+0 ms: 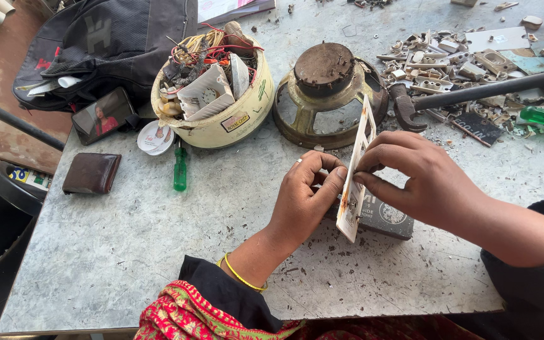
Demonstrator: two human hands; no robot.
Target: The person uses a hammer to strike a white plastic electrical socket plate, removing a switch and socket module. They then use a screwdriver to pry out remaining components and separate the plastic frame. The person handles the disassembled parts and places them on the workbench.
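White plate (355,182) | on edge | pinched between left hand (306,195), right hand (420,179)

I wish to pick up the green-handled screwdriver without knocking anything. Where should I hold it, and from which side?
Probably grip the green-handled screwdriver by its thick translucent green handle, coming from above or the near side with fingers across its width. It lies flat on the grey table, its top end right at the cream round tin and a white disc.

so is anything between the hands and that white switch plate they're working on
Nothing visible. The left hand and right hand both already pinch the white switch plate, held on edge above the grey block on the table.
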